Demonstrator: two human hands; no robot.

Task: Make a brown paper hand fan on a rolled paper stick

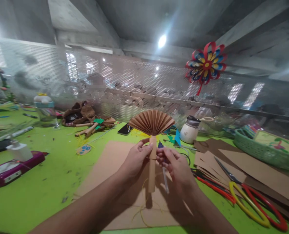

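Upright in front of me stands a pleated brown paper fan [152,123] with a rolled paper handle [152,175]. My left hand [137,159] is closed around the upper handle, thumb on its front. My right hand [177,164] is closed just right of the handle, fingers curled. A slim stick [165,182] with a dark blue tip and a translucent lower end passes through its fingers; its exact kind is unclear. Under both hands lies a brown paper sheet [105,175], with loose yellow thread [141,213] below the handle.
Large scissors [251,201] and brown paper pieces [261,162] lie at right, by a green basket [246,146]. Behind are a white jug [190,130] and a phone [124,130]. At left are another paper fan [98,125], a jar [45,112] and a purple power strip [15,169].
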